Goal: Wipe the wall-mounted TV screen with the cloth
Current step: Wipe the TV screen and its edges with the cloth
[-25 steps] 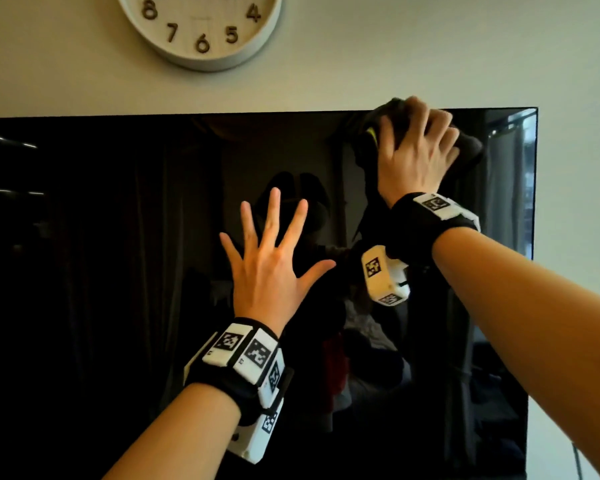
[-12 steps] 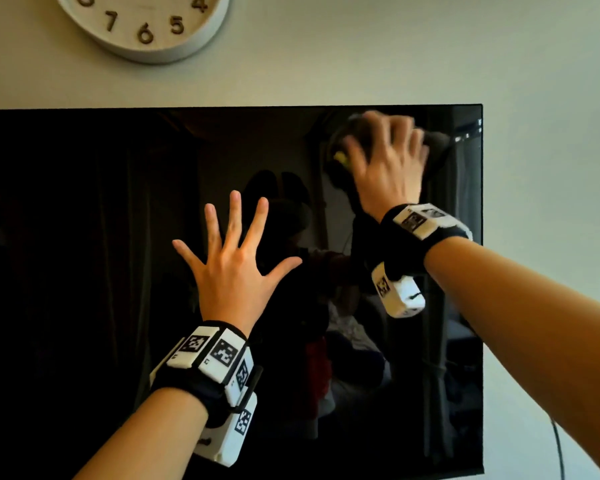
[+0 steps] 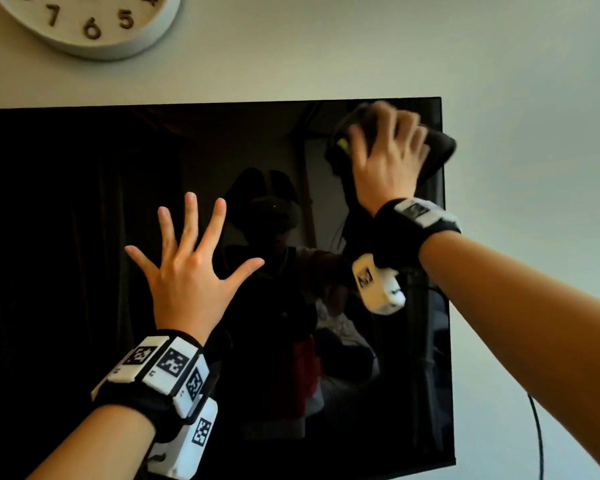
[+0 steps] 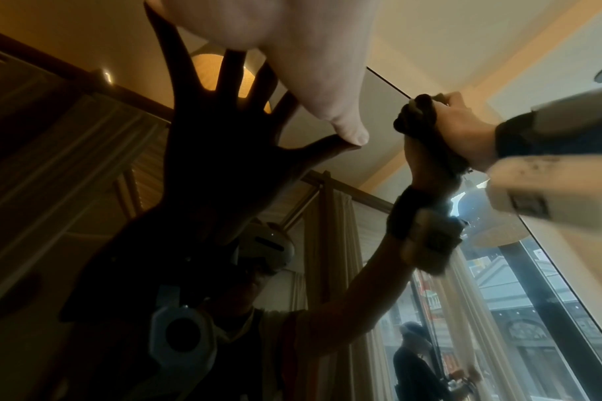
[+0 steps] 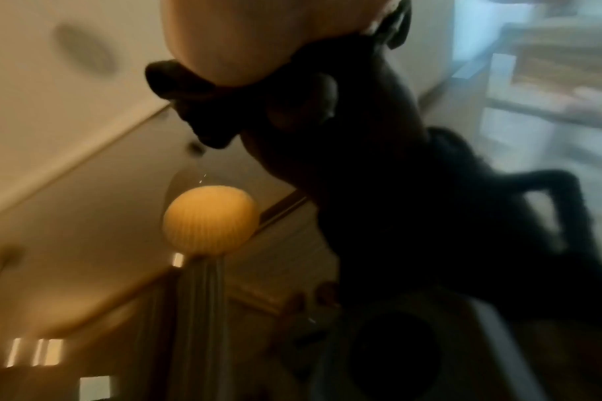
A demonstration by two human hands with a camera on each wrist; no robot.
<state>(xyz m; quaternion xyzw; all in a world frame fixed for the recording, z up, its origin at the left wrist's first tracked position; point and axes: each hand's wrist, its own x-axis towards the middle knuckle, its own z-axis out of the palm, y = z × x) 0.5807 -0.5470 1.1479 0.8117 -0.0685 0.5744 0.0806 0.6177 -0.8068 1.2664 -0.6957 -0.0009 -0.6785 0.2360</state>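
The wall-mounted TV screen [image 3: 66, 237] is black and glossy and fills most of the head view. My right hand [image 3: 388, 157] grips a bunched dark cloth [image 3: 437, 150] and presses it on the screen's top right corner; the cloth laps over the right edge. The left wrist view shows this right hand [image 4: 464, 130] wrapped round the cloth [image 4: 416, 116]. The right wrist view is blurred, with the cloth [image 5: 189, 89] under my palm. My left hand [image 3: 187, 265] lies flat on the middle of the screen, fingers spread, holding nothing.
A round white wall clock [image 3: 94, 22] hangs above the TV's left part. Pale wall [image 3: 534, 98] lies to the right of the screen. A thin dark cable [image 3: 537, 438] hangs down the wall below the TV's lower right corner.
My right hand has slid the cloth rightward along the top of the screen, up to its right edge. The left hand has stayed spread on the screen.
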